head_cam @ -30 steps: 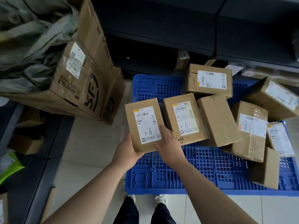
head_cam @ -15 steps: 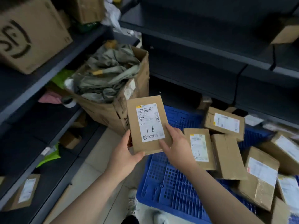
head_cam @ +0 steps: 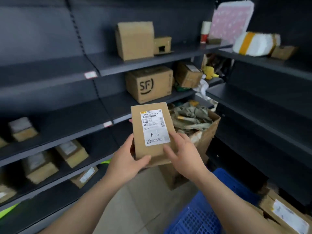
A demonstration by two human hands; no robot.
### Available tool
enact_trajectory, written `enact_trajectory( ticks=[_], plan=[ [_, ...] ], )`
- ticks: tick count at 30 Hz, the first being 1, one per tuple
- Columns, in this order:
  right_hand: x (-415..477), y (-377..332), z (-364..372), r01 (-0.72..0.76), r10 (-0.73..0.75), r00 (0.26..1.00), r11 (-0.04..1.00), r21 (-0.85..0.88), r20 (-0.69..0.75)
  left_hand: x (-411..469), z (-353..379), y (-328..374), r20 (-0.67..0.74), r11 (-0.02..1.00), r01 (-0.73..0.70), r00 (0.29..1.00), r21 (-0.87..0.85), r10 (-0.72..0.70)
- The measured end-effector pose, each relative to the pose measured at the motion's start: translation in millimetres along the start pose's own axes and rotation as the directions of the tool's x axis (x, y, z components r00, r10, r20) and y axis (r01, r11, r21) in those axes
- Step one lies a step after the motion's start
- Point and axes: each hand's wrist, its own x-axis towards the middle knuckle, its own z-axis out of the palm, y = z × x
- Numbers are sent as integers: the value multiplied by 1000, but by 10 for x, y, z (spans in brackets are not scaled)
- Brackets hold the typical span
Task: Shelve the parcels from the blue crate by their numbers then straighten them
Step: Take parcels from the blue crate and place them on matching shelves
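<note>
The parcel (head_cam: 149,130) marked 1-6 has come up out of the blue crate (head_cam: 200,218) and now stands upright in front of the shelves (head_cam: 50,137). The left hand (head_cam: 125,160) grips its bottom corner. The right hand (head_cam: 184,155) pinches its right edge. I think it goes on a shelf next. An SF box (head_cam: 149,84) and a box of rags (head_cam: 209,130) sit behind.

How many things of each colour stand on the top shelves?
Brown boxes: 3
Pink parcel: 1
White parcel: 1
White-and-red cylinder: 1
Dull thing, kind unclear: 1
Total: 7
</note>
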Motion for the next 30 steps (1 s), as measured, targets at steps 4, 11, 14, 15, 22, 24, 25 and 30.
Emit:
enact_trajectory(
  ticks=[4,11,14,15,22,24,25,30],
  plan=[
    [198,-731,191,164,-164,985,986,6,61,-216,-749,-55,-147,999,40,988,13,-37],
    [424,-2108,847,382,-388,914,921,69,119,-675,-2117,-315,-397,994,82,917,78,-44],
    [492,-2742,1245,445,-459,876,888,119,147,-916,-2775,-518,-478,989,125,876,84,-70],
    [504,-2955,1383,458,-476,865,878,138,159,-1000,-2997,-586,-503,986,139,861,87,-77],
    [572,-4336,2339,523,-578,786,811,263,219,-1497,-4408,-1043,-648,962,225,758,152,-75],
    [629,-4654,2586,529,-600,764,792,304,235,-1559,-4752,-1174,-671,958,246,736,147,-86],
    [669,-4800,2705,535,-610,753,785,312,245,-1577,-4912,-1237,-684,955,262,722,140,-98],
    [980,-5438,3274,566,-643,712,763,313,280,-1519,-5601,-1585,-722,942,319,677,110,-145]
  ],
)
